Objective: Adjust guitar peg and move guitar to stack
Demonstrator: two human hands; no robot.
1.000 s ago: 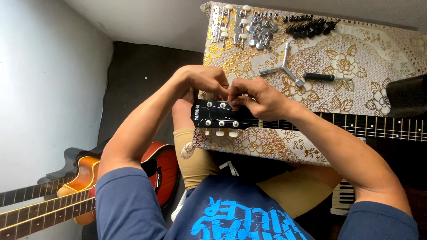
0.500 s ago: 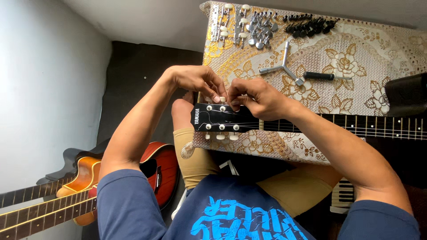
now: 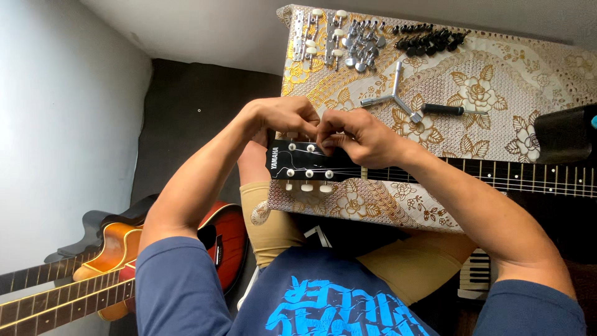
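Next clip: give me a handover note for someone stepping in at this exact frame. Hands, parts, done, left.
Left hand and right hand: both pinching at the far edge of the black headstock; what they pinch is hidden.
Headstock lies on the floral cloth, neck running right.
Near-edge tuner knobs are fitted; strings are on.
Loose tuners, black parts, three-arm wrench and screwdriver lie beyond.
Left: far-edge tuners, seemingly.

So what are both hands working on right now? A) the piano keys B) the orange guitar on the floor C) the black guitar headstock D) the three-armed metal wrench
C: both the left hand and right hand pinch at the top edge of the black guitar headstock lying on the floral cloth.
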